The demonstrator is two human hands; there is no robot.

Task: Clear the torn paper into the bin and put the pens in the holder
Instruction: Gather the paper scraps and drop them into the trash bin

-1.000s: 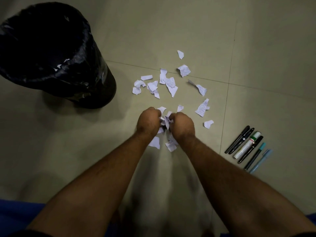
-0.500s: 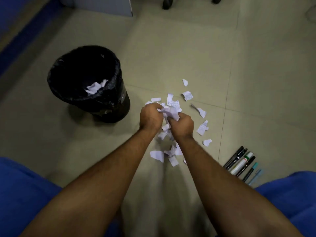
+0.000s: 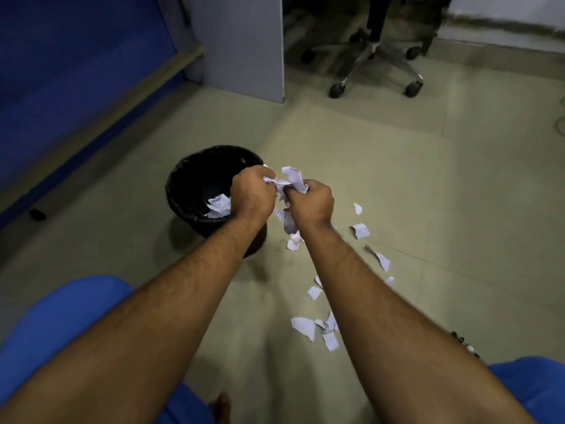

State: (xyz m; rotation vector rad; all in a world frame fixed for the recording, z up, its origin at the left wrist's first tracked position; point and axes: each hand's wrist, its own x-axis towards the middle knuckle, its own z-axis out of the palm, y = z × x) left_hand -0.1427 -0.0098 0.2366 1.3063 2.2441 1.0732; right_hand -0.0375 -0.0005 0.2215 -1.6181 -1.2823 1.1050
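My left hand [image 3: 251,194] and my right hand [image 3: 309,202] together grip a bunch of torn white paper [image 3: 291,179], held up just right of the bin's rim. The black-lined bin [image 3: 189,182] stands on the floor under my left hand, with some torn pieces [image 3: 218,205] inside. More scraps [image 3: 360,231] lie scattered on the tiles to the right and near my legs, including a cluster [image 3: 318,328]. Only the tips of the pens [image 3: 464,344] show beside my right forearm. No pen holder is in view.
A grey partition panel [image 3: 241,47] stands behind the bin, with an office chair's wheeled base [image 3: 376,65] to its right. A blue wall with a skirting strip [image 3: 91,114] runs along the left. My blue-clad knees [image 3: 52,325] frame the bottom.
Both hands have lifted the gathered paper off the floor and carried it up and left to the bin's edge. The view has tilted upward, bringing the chair and partition in.
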